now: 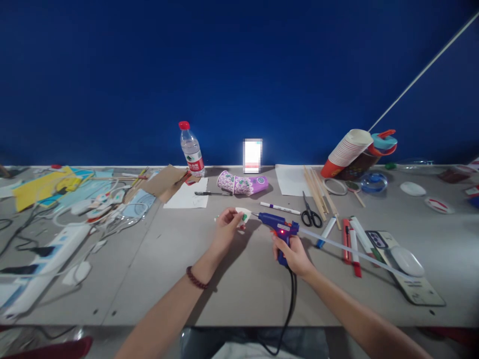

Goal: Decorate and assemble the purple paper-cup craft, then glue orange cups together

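Note:
My left hand pinches a small white paper piece with a green mark, held just above the grey table. In my right hand I grip the handle of a blue hot glue gun. Its red light is on and its nozzle points left, almost touching the paper piece. A long clear glue stick juts out of the gun's back to the right. The black cord runs from the handle down toward me.
Behind the hands lie a patterned purple paper cup shape, a white marker, black scissors, wooden sticks, a water bottle and stacked paper cups. Markers lie right; a power strip and cables left.

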Tool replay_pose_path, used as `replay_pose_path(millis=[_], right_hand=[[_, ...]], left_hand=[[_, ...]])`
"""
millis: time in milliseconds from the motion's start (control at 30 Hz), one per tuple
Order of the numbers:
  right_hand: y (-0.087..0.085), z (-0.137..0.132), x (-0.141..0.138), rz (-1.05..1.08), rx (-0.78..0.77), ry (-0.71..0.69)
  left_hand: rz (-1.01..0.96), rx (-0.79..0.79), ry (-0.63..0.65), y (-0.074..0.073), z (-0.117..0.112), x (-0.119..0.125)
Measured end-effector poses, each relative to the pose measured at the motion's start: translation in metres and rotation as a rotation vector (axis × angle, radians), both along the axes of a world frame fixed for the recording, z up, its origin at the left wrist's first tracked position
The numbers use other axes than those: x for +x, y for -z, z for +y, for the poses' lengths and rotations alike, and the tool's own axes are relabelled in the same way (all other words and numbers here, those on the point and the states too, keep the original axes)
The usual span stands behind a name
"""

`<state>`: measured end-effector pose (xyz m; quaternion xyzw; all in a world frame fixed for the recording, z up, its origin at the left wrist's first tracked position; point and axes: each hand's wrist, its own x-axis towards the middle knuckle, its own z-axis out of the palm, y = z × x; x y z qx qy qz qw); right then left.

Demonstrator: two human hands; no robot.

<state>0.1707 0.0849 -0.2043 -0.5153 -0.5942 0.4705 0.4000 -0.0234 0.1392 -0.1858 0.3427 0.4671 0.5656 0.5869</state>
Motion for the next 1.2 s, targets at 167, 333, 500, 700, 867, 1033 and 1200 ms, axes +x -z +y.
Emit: replay_pose_path(millis=[167, 333, 500, 700, 867, 1033, 1200], right_hand=[[-0.005, 0.000, -0.002, -0.008, 0.002, 0.001], [-0.006, 0.000, -0.002, -0.002, 0.009, -0.004], [-0.006, 0.000, -0.003, 0.015, -0.004, 0.016], [-0.001, 0.001, -0.002, 0.030, -0.016, 0.009], [-0.001, 0.001, -0.002, 0.059, -0.042, 0.024], [-0.010, 0.001, -0.005, 0.055, -0.052, 0.037], [-0.016, 0.001, -0.007, 0.050, -0.064, 0.055]], left_hand=[[-0.016, -0.005, -0.009, -0.001, 0.000, 0.001], [-0.016, -0.009, -0.007, -0.004, -0.002, 0.001], [0.002, -0.014, -0.011, -0.004, -0.002, 0.001], [0.019, -0.011, 0.003, -0.002, -0.002, 0.001], [0.003, -0.009, -0.004, -0.001, -0.001, 0.000], [0.018, -0.008, -0.005, -0.002, -0.001, 0.000], [0.021, -0.016, -0.008, -0.003, -0.001, 0.000]])
